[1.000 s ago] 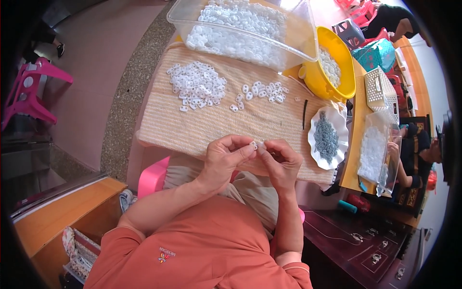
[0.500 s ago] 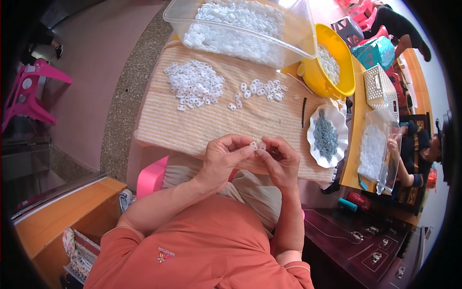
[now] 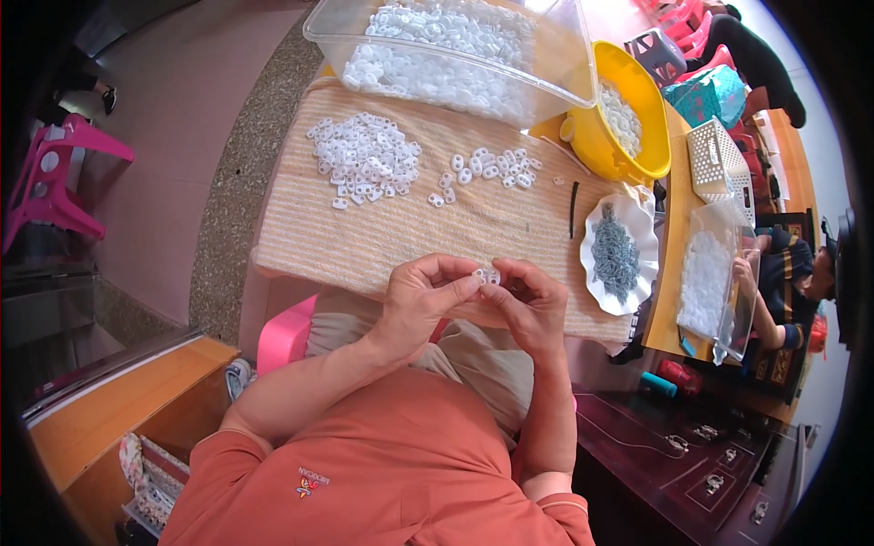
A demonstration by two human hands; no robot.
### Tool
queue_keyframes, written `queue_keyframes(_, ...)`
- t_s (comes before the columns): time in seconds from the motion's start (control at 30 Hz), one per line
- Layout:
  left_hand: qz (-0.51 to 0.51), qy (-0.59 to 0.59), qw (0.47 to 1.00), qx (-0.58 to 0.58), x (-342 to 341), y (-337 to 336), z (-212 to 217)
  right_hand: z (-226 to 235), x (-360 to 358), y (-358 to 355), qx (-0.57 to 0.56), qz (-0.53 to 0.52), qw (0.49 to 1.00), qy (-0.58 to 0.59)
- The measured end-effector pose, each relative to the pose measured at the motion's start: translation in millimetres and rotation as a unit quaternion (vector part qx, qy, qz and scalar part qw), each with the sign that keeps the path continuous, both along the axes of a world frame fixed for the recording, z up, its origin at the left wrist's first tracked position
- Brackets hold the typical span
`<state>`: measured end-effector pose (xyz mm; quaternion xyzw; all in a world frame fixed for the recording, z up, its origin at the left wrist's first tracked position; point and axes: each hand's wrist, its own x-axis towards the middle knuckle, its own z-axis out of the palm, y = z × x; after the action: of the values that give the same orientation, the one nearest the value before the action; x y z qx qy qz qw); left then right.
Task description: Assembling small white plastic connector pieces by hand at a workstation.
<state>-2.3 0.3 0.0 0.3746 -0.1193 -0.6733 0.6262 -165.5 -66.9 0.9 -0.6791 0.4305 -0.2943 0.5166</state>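
Observation:
In front of my body, above the near edge of the cloth-covered table, my hands meet fingertip to fingertip. My left hand (image 3: pixel 426 286) pinches a small white plastic piece (image 3: pixel 480 274) with holes in it between thumb and forefinger. Closed in a pinch too, my right hand (image 3: pixel 530 298) grips a small translucent piece (image 3: pixel 493 277) right against the white one. Fingertips partly cover both pieces, so whether they are joined cannot be made out. Beyond lie a pile of flat white two-holed pieces (image 3: pixel 366 156) and a looser group of rounded white pieces (image 3: pixel 492 166).
A clear bin (image 3: pixel 451 100) of white parts stands at the back, beside a yellow bucket (image 3: pixel 663 100). A fluted white dish (image 3: pixel 592 278) holds small grey metal parts (image 3: pixel 616 252); a black strip (image 3: pixel 574 211) lies beside it. At right, another person (image 3: pixel 778 282) works over a clear tray (image 3: pixel 703 284).
The two small pieces between my fingertips now sit closer together, and the one at my right fingers has turned slightly. Both hands otherwise stay in place.

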Motion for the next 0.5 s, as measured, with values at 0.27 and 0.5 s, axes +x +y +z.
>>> queue_keyframes(0.27,-0.009,-0.002,1.000,0.001,1,0,1,4,-2,0,0.026,0.037,0.998,-0.040)
queue_keyframes(0.5,-0.016,0.009,1.000,0.004,2,-1,2,9,-4,0,0.173,0.018,0.976,-0.133)
